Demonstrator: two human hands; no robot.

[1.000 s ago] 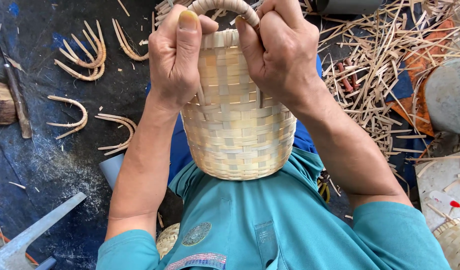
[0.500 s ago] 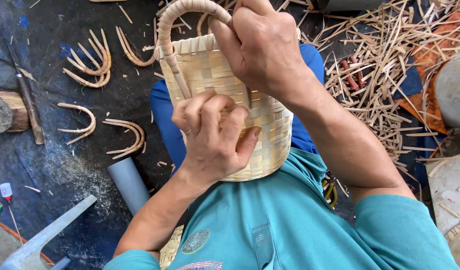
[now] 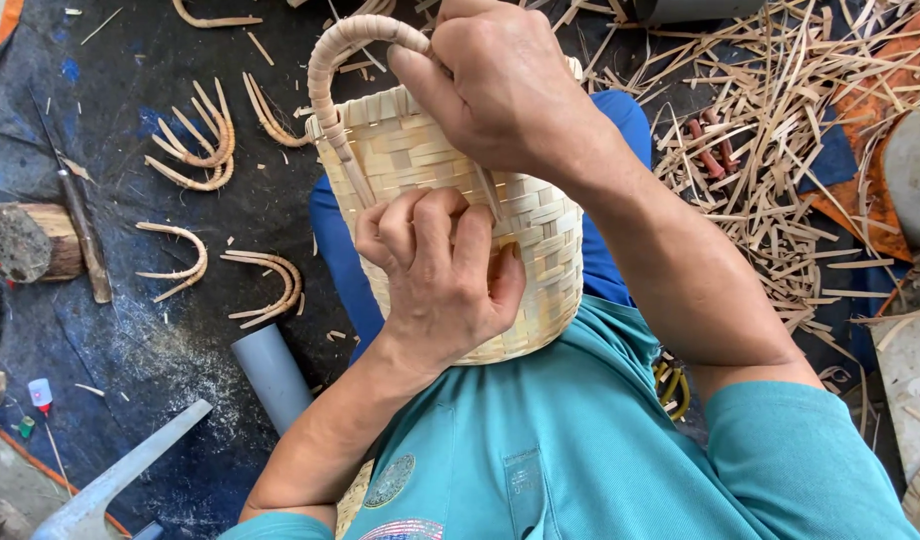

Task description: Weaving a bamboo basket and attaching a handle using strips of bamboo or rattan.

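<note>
The right hand (image 3: 510, 95) covered the far end of the basket handle (image 3: 345, 45), so its join with the rim at twelve o'clock could not be seen. The left hand (image 3: 440, 270) masked the middle of the woven basket (image 3: 545, 230); its fingertips were curled under and out of sight. The basket's base was hidden against the teal shirt (image 3: 580, 440). The grey pipe (image 3: 270, 375) ran behind the left forearm. At nine o'clock the wood block (image 3: 25, 240) was partly cut by the edge.
</note>
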